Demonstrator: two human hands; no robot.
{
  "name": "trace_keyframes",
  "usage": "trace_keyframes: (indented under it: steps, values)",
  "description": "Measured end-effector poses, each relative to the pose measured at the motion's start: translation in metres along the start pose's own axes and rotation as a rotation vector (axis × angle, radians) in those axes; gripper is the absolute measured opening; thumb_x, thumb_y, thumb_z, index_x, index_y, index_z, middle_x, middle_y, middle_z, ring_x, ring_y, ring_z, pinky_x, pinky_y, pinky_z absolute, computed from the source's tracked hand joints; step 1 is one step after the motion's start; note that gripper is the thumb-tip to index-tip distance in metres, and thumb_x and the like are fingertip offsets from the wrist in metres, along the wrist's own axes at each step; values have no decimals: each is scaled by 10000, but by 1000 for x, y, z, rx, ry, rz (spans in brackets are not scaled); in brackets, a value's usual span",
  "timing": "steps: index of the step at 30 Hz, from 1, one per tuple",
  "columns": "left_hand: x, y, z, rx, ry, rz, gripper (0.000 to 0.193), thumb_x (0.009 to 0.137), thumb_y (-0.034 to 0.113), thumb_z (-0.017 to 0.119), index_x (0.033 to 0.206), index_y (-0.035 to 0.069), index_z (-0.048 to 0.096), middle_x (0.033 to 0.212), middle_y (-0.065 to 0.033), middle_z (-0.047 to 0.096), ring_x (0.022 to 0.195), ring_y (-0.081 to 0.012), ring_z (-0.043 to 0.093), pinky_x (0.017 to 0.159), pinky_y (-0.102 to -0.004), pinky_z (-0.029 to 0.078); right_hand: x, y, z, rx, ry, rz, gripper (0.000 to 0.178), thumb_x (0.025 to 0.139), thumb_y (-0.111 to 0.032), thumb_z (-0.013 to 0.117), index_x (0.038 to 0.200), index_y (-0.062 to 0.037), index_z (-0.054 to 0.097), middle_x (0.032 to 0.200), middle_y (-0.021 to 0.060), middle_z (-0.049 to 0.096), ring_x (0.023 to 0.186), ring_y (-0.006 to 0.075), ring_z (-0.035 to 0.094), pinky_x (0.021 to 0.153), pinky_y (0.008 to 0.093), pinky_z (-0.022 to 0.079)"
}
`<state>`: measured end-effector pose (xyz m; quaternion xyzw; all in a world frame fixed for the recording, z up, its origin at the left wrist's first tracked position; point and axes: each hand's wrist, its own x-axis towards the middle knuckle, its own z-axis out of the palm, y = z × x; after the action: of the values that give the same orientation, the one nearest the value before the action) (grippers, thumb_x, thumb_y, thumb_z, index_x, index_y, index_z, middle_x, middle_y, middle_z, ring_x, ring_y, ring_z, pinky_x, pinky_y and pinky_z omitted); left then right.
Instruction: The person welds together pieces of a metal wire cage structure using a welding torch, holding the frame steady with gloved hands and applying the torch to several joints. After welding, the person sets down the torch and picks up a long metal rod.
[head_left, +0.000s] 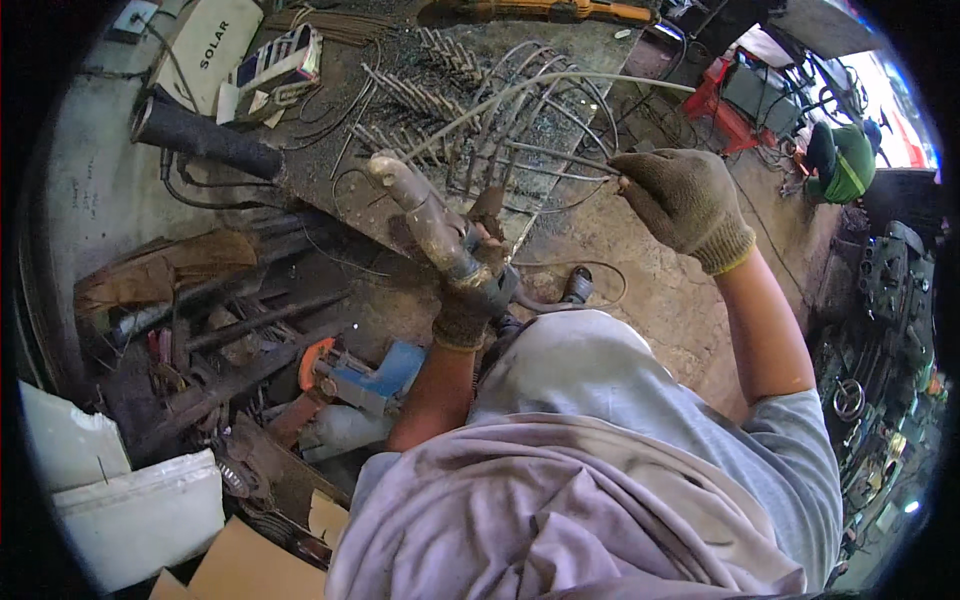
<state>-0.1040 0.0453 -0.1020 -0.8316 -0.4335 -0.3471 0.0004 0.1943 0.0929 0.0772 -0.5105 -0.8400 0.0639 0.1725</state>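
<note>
My left hand [475, 295], in a dirty work glove, is wrapped round a worn, grey-brown angle grinder [425, 215]. Its long body slants up and left over the table's edge, and a pale cord seems to arc from its tail end toward the upper right. A brown plate-like part [487, 208] shows by the fingers; the grinder's head is partly hidden by the hand. Farther right, my gloved right hand [685, 200] is closed in a pinch on the end of a thin dark metal rod [560, 157], which points left over the table.
Bent rods and rows of short metal pins [415, 95] cover the worktable [340, 215]. A dark pipe [210, 138] lies at left. Scrap and a blue-orange tool [375, 375] crowd the lower left. A person in green [848, 165] crouches far right, near a red stand [715, 105].
</note>
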Motion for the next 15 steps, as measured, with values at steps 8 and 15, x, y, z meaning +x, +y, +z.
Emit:
trace_keyframes:
  steps: [8, 15]
  values:
    - [-31, -24, 38, -957, -67, -601, 414, 903, 180, 695, 1273, 45, 569, 1159, -119, 599, 1157, -247, 555, 1041, -400, 443, 1, 1, -3, 45, -10, 14, 254, 932, -325, 627, 1066, -144, 746, 848, 122, 721, 785, 343, 703, 681, 452, 557]
    - [-51, -42, 47, -611, -57, -472, 280, 990, 189, 626, 1238, 60, 598, 961, -71, 621, 883, -222, 588, 863, -393, 499, 6, -7, -13, 11, -90, 28, 282, 945, -357, 604, 1078, -147, 737, 852, 130, 718, 793, 345, 701, 676, 463, 551]
